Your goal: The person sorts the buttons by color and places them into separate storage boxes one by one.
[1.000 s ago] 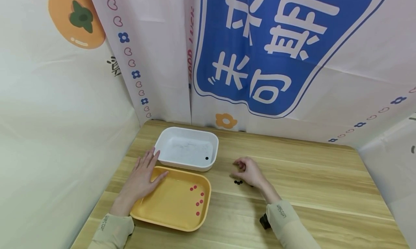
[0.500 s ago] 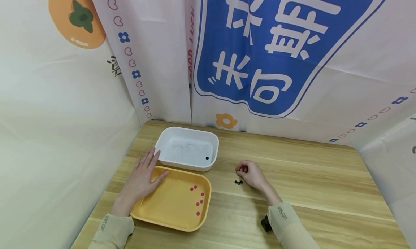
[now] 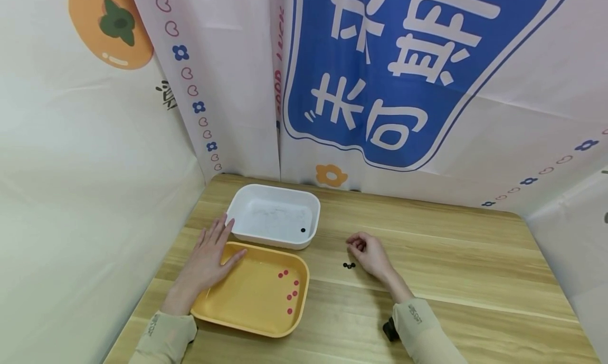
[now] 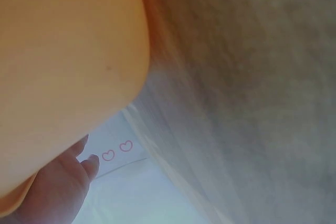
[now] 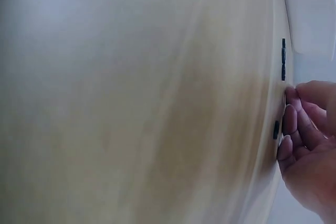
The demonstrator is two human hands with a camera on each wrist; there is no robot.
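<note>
My left hand (image 3: 201, 264) rests with straight, spread fingers over the yellow tray's (image 3: 237, 328) left rim, its fingertips reaching the white tray (image 3: 311, 241). In the left wrist view, the yellow tray's wall (image 4: 68, 51) partly hides that hand (image 4: 58, 187). My right hand (image 3: 372, 253) is low over the table with curled fingers, thumb and index tips together; I cannot tell whether a piece is between them. Beside it lie small black discs (image 3: 349, 266). In the right wrist view, another black piece (image 5: 276, 129) lies by the lower fingers of the right hand (image 5: 310, 135).
Several pink discs (image 3: 289, 297) lie in the right part of the yellow tray. One black disc (image 3: 303, 230) is inside the white tray, near its right end. Printed cloth (image 3: 237, 89) hangs behind the wooden table (image 3: 451, 258).
The right hand's thumb and index finger have come together, and the hand has shifted slightly right. The left hand, trays and loose discs look unmoved.
</note>
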